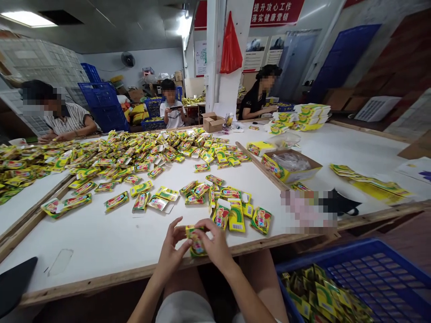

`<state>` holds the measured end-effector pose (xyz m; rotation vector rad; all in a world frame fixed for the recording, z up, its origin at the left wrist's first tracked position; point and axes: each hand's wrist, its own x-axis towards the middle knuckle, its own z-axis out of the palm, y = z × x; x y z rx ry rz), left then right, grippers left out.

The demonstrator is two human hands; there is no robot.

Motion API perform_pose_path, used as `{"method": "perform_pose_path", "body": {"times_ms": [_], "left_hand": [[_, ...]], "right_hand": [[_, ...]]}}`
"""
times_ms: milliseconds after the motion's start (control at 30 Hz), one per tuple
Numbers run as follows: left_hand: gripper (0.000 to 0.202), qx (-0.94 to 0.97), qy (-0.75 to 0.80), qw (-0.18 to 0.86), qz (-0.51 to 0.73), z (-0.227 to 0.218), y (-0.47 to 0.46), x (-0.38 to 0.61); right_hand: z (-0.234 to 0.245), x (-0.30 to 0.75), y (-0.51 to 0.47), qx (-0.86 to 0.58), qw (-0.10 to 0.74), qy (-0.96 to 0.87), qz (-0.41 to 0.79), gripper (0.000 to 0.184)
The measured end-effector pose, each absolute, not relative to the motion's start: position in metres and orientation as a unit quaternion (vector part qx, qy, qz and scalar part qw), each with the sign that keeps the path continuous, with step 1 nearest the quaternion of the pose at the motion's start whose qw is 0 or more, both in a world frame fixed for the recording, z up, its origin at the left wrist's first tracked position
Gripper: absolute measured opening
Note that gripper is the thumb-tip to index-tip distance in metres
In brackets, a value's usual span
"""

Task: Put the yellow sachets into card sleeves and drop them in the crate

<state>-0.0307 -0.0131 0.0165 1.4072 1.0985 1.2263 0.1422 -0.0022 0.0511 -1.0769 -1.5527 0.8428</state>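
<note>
A small yellow-and-green candy box (196, 244) is held upright between both hands, just above the front edge of the white table (111, 251). My left hand (174, 244) pinches its left side with thumb and fingers. On the other side, my right hand (215, 242) grips the box near its top, the thumb across its front. Whether the top flap is closed cannot be made out behind the fingers. Just beyond my hands stands a cluster of like boxes (237, 216), some with white flaps raised. Single boxes (116, 201) lie farther left.
A large heap of small boxes (151, 150) covers the table's far side. Wooden strips (262, 168) divide the tabletop. At right are an open carton with plastic bags (303, 172) and flat cardboard pieces (373, 184). A blue crate (380, 255) stands low right. Other people sit across the table.
</note>
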Motion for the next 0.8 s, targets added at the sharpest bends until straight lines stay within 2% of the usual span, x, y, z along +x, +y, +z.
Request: {"method": "perform_pose_path", "body": {"times_ms": [67, 200, 267, 400, 500, 667, 800], "left_hand": [[0.061, 0.586, 0.447, 0.454, 0.500, 0.018, -0.012, -0.028], [0.041, 0.573, 0.500, 0.427, 0.489, 0.013, -0.005, -0.023], [0.035, 0.569, 0.522, 0.412, 0.483, 0.009, -0.003, -0.018], [0.030, 0.596, 0.517, 0.409, 0.459, 0.003, -0.007, -0.012], [0.027, 0.605, 0.515, 0.405, 0.452, 0.002, -0.011, -0.016], [0.040, 0.598, 0.494, 0.395, 0.493, 0.005, -0.011, -0.016], [0.043, 0.580, 0.452, 0.438, 0.517, 0.009, -0.008, -0.007]], "right_hand": [[0.071, 0.187, -0.015, -0.504, 0.496, -0.651, 0.277, 0.014], [0.099, 0.269, -0.022, -0.641, 0.397, -0.646, 0.120, 0.017], [0.096, 0.278, -0.010, -0.670, 0.356, -0.639, 0.125, 0.020], [0.066, 0.244, 0.034, -0.674, 0.279, -0.648, 0.220, 0.034], [0.048, 0.216, 0.055, -0.690, 0.245, -0.648, 0.208, 0.031], [0.041, 0.183, 0.037, -0.605, 0.316, -0.683, 0.259, 0.008], [0.035, 0.157, 0.013, -0.508, 0.390, -0.695, 0.327, 0.010]]}}
